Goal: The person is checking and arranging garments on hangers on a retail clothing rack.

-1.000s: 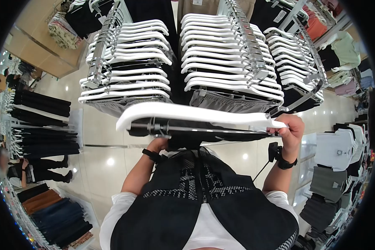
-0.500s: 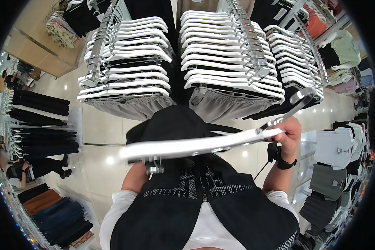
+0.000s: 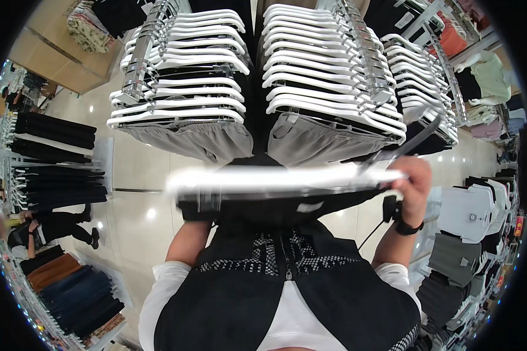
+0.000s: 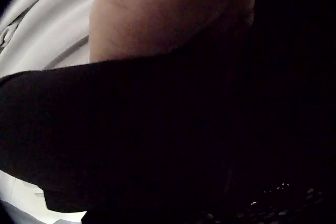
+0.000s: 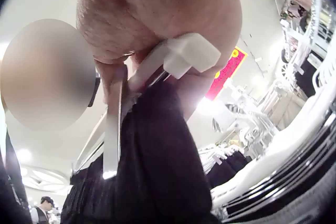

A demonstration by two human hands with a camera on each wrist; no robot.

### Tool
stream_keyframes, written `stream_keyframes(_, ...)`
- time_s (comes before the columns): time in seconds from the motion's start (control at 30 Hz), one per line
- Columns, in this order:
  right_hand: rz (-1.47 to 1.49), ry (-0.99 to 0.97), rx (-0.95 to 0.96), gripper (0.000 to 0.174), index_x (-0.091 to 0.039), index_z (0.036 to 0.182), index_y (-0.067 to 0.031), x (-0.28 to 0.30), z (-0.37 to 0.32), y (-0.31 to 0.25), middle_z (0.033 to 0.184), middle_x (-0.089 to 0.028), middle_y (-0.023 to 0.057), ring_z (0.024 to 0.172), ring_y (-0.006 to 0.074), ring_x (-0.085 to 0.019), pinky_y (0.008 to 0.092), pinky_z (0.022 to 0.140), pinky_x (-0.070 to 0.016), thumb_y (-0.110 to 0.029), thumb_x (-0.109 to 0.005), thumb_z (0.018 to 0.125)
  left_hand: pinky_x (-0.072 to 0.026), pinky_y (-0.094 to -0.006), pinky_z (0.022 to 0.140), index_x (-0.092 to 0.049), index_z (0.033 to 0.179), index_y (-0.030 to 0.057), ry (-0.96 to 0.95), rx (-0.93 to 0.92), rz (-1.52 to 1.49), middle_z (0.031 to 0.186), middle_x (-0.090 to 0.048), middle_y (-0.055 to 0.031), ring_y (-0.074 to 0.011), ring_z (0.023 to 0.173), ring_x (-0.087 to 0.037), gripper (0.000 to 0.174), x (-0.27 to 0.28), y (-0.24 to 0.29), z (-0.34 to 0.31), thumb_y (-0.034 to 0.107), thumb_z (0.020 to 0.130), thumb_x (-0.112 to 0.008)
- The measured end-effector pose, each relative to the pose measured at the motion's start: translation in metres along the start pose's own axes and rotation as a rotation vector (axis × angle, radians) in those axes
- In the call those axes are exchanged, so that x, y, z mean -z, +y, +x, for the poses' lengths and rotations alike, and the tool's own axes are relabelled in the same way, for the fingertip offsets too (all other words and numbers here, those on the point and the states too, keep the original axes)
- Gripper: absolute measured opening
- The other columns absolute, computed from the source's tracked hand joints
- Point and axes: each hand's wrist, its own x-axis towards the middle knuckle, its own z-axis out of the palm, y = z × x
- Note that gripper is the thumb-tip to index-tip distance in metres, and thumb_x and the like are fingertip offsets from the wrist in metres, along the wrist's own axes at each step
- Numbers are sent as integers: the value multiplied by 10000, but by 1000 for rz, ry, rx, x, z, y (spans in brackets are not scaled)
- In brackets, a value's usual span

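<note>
In the head view, my right hand (image 3: pixel 414 178) grips the right end of a white clip hanger (image 3: pixel 263 178), which is blurred by motion. A black garment (image 3: pixel 263 207) with a small white label hangs from it, level before my chest. From the right wrist, the hanger's white end (image 5: pixel 191 53) shows within the hand, with the black cloth (image 5: pixel 163 150) just below. A blurred shiny grey strip (image 3: pixel 418 137) sticks up beside the right hand. The left hand (image 4: pixel 152 16) is partly seen in the left wrist view, its fingers hidden behind black cloth.
Racks of white hangers (image 3: pixel 304 64) with grey elastic-waist garments (image 3: pixel 328 140) stand just ahead. Another hanger row (image 3: pixel 413 82) is to the right. Folded clothes (image 3: pixel 76 292) lie lower left, where a person (image 3: pixel 35 234) stands. White tops (image 3: pixel 468 207) hang at right.
The hanger first came down towards my chest, tilting and showing more black cloth, and is now higher and level again. My right hand keeps its grip throughout.
</note>
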Motion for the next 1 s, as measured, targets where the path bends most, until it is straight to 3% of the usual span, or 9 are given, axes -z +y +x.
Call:
stream_keyframes(0.13, -10, 363, 20, 328, -636, 888, 39, 19, 10, 1, 769, -656, 86, 686, 126, -600, 252, 616, -444, -283, -616, 952, -427, -348, 1056, -496, 1376, -30, -85, 70, 90, 1330, -577, -171, -258, 1237, -544, 685, 0, 9, 1, 144, 788, -801)
stream_keyframes(0.2, -14, 449, 50, 268, -626, 924, 42, 25, 14, 5, 783, -638, 80, 722, 130, -584, 246, 686, -446, -215, -579, 985, -412, -329, 1064, -490, 1371, -58, -168, 4, -158, 1327, -581, -162, -266, 1229, -548, 756, 1, -2, 8, 168, 737, -833)
stream_keyframes(0.27, -25, 501, 36, 254, -627, 925, 41, 25, 20, 10, 781, -633, 74, 726, 127, -575, 242, 699, -441, -202, -585, 986, -403, -328, 1072, -491, 1366, -69, -168, 25, -208, 1333, -577, -158, -262, 1234, -542, 767, 1, -5, 6, 156, 720, -837)
stream_keyframes(0.63, 30, 419, -5, 272, -634, 893, 33, 21, 28, 18, 772, -632, 65, 717, 116, -565, 239, 687, -440, -224, -610, 980, -334, -324, 1124, -477, 1377, -79, -188, 18, -230, 1379, -545, -168, -256, 1286, -502, 775, -2, -44, 15, 138, 722, -831)
stream_keyframes(1.0, -1, 399, -40, 287, -644, 871, 22, 11, 40, 26, 738, -631, 43, 692, 93, -543, 226, 660, -411, -246, -616, 970, -346, -329, 1115, -470, 1371, -98, -133, 24, -387, 1379, -544, -172, -251, 1279, -506, 760, -7, -67, 16, 157, 745, -818)
